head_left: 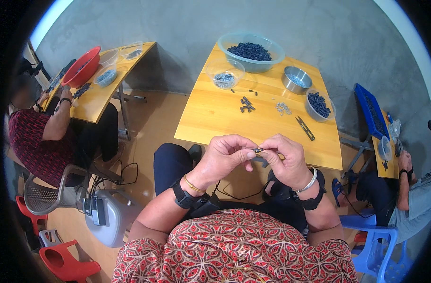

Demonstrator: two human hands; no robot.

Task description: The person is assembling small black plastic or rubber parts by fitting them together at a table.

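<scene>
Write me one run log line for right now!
left hand: pinching small dark part | right hand: pinching same part | black snips: lying on yellow table | dark pieces: loose on table

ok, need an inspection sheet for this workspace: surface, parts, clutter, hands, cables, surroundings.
Surface: yellow wood-look table, bearing containers and loose parts.
Job's things: small dark piece, held; pale blue round plastic basin of dark cylindrical parts; shiny round metal bowl of small pale parts.
Clutter: loose dark cylinders, scattered small pale pieces, black-handled snips.
Hands: left hand and right hand pinch the dark piece between them.
Cables: thin black cables looped at left, near the floor.
Surroundings: seated co-workers at left and right; plain grey wall.
</scene>
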